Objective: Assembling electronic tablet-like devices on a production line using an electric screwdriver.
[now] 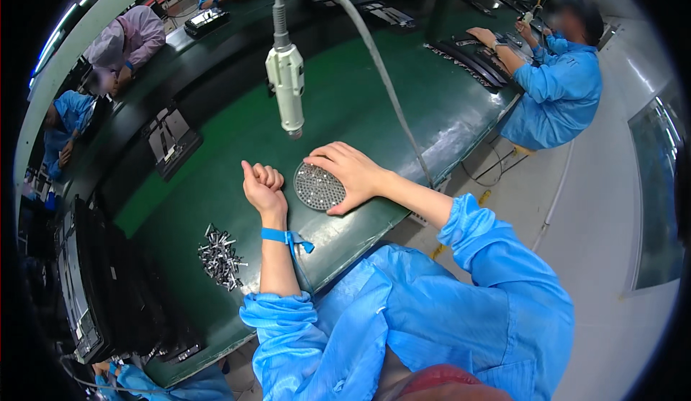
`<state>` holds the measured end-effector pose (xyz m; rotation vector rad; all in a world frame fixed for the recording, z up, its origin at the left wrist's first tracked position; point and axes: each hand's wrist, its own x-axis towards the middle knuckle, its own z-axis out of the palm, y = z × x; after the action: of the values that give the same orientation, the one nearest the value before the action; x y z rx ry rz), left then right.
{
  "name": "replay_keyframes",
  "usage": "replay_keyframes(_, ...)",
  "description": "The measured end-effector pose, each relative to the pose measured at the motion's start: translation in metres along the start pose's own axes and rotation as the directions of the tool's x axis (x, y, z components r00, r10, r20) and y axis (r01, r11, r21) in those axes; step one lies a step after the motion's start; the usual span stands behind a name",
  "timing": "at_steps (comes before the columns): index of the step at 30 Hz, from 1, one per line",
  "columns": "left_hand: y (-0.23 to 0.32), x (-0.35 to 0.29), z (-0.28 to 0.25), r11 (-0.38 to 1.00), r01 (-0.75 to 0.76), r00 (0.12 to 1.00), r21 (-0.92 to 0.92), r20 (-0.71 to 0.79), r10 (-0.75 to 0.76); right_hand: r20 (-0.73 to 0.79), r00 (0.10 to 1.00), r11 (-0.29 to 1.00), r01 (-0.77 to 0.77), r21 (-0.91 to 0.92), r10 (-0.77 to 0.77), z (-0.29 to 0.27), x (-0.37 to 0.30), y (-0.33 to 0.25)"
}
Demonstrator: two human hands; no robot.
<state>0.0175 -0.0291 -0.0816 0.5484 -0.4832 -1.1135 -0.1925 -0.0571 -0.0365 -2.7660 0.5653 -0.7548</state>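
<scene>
Screws fill the round perforated tray (317, 185) on the green tabletop (403, 106), steadied under the flat, open fingers of the right hand (349, 174). Left hand (263, 187) is fisted, holding nothing visible. A nudge could probably scatter screws toward the loose pile (219, 257).

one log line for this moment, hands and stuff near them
left hand: closed fist, by round screw tray | right hand: flat on tray edge | screw pile: near left | hanging screwdriver: above

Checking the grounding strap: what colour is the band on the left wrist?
Bright blue. The wrist band shows best in the head view, just below the closed left hand.
</scene>
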Motion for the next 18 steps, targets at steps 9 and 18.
replay_keyframes(9,0.021,-0.006,0.006,0.274,-0.445,0.874,0.853,0.347,0.34,-0.049,0.993,0.994,-0.104,-0.011,0.104,0.006,-0.003,0.008)
replay_keyframes(18,0.019,0.013,-0.005,0.817,0.235,0.96,-0.527,0.258,-0.109,-0.186,0.969,0.98,-0.18,-0.081,0.162,0.008,0.006,0.008)
